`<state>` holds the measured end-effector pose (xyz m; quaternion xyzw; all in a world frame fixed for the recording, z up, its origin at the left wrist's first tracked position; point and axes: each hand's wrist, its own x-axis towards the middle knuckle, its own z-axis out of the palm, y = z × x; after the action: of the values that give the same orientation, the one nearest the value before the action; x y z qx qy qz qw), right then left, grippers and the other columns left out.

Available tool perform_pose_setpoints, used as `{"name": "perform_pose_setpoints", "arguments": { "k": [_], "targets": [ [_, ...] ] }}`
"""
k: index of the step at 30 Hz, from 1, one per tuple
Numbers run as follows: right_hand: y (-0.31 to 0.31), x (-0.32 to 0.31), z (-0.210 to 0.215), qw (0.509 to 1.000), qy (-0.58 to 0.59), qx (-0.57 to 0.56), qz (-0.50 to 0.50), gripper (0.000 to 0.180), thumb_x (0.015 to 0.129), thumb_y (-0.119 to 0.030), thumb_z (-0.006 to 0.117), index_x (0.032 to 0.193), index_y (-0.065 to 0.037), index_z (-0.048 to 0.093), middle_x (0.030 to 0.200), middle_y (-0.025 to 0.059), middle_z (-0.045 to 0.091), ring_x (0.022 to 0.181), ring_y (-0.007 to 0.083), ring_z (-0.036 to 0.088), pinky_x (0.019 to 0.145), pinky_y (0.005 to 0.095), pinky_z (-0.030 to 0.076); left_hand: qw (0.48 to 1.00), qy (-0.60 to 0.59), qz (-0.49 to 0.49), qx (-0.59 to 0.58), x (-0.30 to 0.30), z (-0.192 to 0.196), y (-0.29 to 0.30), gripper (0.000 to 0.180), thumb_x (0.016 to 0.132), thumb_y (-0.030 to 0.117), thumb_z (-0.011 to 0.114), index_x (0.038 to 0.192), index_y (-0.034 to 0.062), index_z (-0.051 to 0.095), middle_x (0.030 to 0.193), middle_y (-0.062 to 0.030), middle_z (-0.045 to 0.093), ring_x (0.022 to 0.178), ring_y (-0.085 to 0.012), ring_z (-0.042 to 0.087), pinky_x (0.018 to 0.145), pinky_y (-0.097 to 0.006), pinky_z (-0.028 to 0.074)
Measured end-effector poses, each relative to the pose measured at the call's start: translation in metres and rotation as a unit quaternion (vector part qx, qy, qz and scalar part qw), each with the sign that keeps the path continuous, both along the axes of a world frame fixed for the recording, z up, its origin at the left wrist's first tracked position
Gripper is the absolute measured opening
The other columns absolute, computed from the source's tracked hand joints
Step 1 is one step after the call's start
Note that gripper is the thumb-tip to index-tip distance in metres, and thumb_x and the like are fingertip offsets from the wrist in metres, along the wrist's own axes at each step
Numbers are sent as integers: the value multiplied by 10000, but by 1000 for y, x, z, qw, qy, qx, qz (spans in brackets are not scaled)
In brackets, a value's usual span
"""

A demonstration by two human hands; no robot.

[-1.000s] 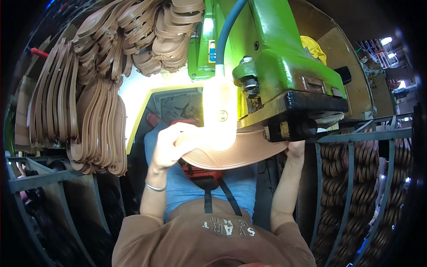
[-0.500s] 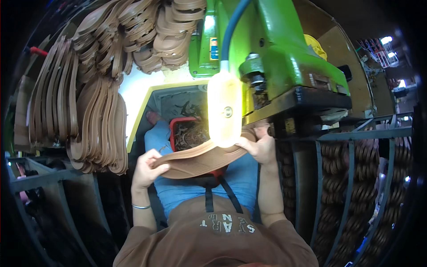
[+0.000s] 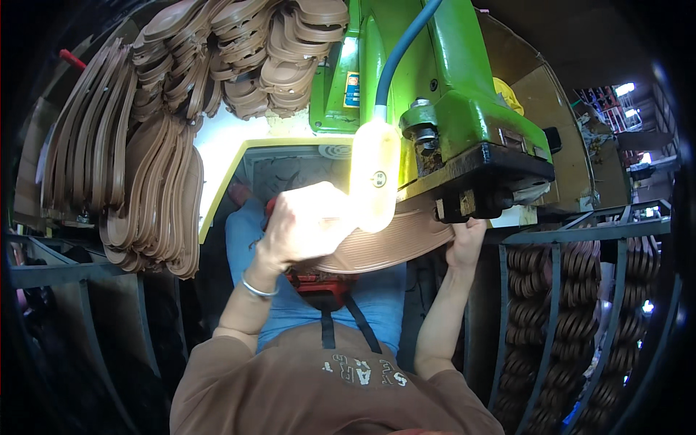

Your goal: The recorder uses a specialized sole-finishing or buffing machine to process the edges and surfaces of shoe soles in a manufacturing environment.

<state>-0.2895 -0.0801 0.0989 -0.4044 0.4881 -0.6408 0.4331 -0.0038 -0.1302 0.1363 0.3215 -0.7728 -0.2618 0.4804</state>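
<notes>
A brown shoe sole (image 3: pixel 395 250) with a ridged edge is held across my lap, bowed, under the head of a green machine (image 3: pixel 464 101). My left hand (image 3: pixel 301 226) is closed over the sole's left part, knuckles up, its fingertips partly lost behind the bright lamp (image 3: pixel 373 181). At the sole's other end, my right hand (image 3: pixel 466 243) pinches it right beside the dark machine head (image 3: pixel 475 203); the head hides some of those fingers. Below the sole, a red bin (image 3: pixel 322 290) sits between my legs, largely covered.
Stacks of brown soles (image 3: pixel 156 199) lie on the white, yellow-edged table (image 3: pixel 225 163) at the left. The lamp's blue cable runs up past the machine. Racks of soles (image 3: pixel 580 290) stand at the right, with a cardboard box (image 3: pixel 558 109) behind the machine.
My left hand has moved up and right from the sole's left tip to farther along it, turning over. The right hand and sole have shifted right, against the machine head.
</notes>
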Motion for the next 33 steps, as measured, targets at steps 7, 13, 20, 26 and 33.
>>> {"name": "perform_pose_setpoints", "arguments": {
  "k": [7, 13, 20, 26, 33],
  "targets": [
    [13, 59, -2, 998, -25, 15, 48, 257, 859, -53, 631, 1079, 52, 549, 988, 101, 638, 870, 113, 592, 782, 234, 460, 995, -89, -14, 42, 61, 13, -5, 213, 683, 131, 784, 766, 11, 630, 688, -91, 623, 577, -206, 618, 538, -287, 487],
    [10, 87, 5, 996, -10, -7, 83, 264, 833, -54, 680, 1005, 69, 522, 908, 117, 655, 816, 118, 610, 776, 234, 476, 990, -134, 43, 25, 74, 1, 18, 324, 607, 223, 835, 752, 18, 630, 664, -88, 610, 570, -208, 612, 532, -287, 487],
    [20, 59, 8, 995, 88, -39, 23, 259, 852, -78, 666, 1041, 38, 532, 913, 79, 650, 814, 77, 592, 732, 198, 460, 988, -123, 18, -93, -5, 8, 3, 383, 631, 400, 798, 749, 68, 648, 672, -53, 616, 587, -225, 601, 542, -316, 487],
    [22, 51, 11, 999, 36, -26, -2, 243, 871, -115, 651, 1018, 30, 523, 861, 69, 652, 756, 50, 575, 648, 170, 437, 974, -136, 1, -181, -11, 13, -7, 355, 635, 376, 810, 832, 97, 712, 677, -47, 643, 553, -185, 601, 508, -303, 476],
    [11, 84, 20, 996, -19, 34, 81, 186, 794, 2, 675, 926, 82, 572, 777, 83, 651, 661, 88, 597, 581, 197, 473, 989, -65, 78, 104, 19, -21, 28, 409, 571, 236, 884, 799, 21, 621, 639, -75, 635, 530, -131, 605, 511, -245, 486]
  ]
}}
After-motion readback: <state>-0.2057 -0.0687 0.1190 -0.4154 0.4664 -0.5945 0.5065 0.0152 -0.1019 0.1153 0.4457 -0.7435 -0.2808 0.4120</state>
